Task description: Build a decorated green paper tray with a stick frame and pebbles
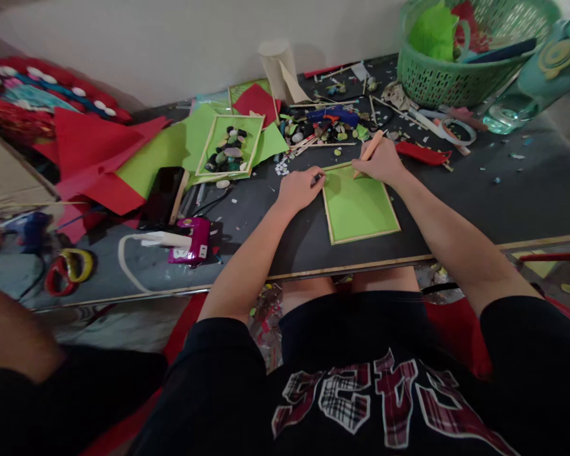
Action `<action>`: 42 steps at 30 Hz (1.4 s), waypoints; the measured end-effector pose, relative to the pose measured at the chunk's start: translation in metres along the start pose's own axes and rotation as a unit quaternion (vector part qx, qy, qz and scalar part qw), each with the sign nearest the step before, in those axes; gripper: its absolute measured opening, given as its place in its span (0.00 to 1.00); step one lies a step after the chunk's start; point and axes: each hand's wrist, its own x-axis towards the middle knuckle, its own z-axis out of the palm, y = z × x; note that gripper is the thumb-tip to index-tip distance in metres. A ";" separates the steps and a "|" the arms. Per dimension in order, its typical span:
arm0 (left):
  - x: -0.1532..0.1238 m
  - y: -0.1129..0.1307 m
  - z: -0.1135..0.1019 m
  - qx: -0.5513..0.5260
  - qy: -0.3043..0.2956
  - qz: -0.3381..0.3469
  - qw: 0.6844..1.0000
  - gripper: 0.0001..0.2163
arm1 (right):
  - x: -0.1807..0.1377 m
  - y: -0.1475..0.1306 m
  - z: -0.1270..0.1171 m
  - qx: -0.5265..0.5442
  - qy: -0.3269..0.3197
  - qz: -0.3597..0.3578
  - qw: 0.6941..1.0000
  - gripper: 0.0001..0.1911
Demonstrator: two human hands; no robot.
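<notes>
Green rectangular card point(361, 206), wooden rim point(366, 235), stick point(371, 147) in right hand point(382, 163)

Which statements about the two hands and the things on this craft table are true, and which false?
1. The right hand holds a wooden stick at the far edge of the green card. True.
2. The green card is covered with pebbles. False: it is bare; the pebbles lie in another frame to its left.
3. A green basket stands at the far right of the table. True.
4. The left hand rests on the dark phone. False: it pinches a small dark thing at the card's far left corner; the phone lies apart, further left.
</notes>
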 end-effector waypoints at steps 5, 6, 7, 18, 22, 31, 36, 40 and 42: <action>-0.001 0.000 -0.001 0.002 -0.001 -0.001 1.000 0.16 | 0.003 0.004 0.001 -0.024 0.004 -0.009 1.000 0.11; -0.001 0.000 -0.001 0.002 -0.001 -0.001 1.000 0.16 | 0.004 0.006 0.001 -0.027 0.004 -0.010 1.000 0.11; -0.001 0.000 -0.001 0.001 -0.001 -0.002 1.000 0.16 | 0.005 0.007 0.001 -0.029 0.005 -0.009 1.000 0.11; 0.001 -0.001 0.000 -0.010 0.001 -0.008 1.000 0.15 | 0.012 0.016 0.000 -0.063 0.023 -0.008 0.998 0.18; 0.001 -0.002 0.001 -0.011 0.002 -0.007 1.000 0.15 | 0.013 0.020 0.001 -0.054 0.024 -0.005 0.998 0.16; 0.002 -0.007 0.000 -0.028 -0.004 0.004 1.000 0.16 | 0.014 0.023 0.002 -0.046 0.020 0.000 0.999 0.15; 0.004 -0.010 -0.005 -0.056 -0.033 0.005 0.998 0.19 | 0.013 0.019 0.001 -0.053 0.019 0.010 0.998 0.16; 0.004 -0.010 -0.005 -0.067 -0.036 0.000 0.997 0.20 | 0.010 0.014 -0.003 -0.065 0.004 0.022 0.998 0.14; 0.005 -0.010 -0.005 -0.071 -0.031 0.000 0.997 0.19 | 0.009 0.012 -0.005 -0.073 -0.003 0.028 0.997 0.13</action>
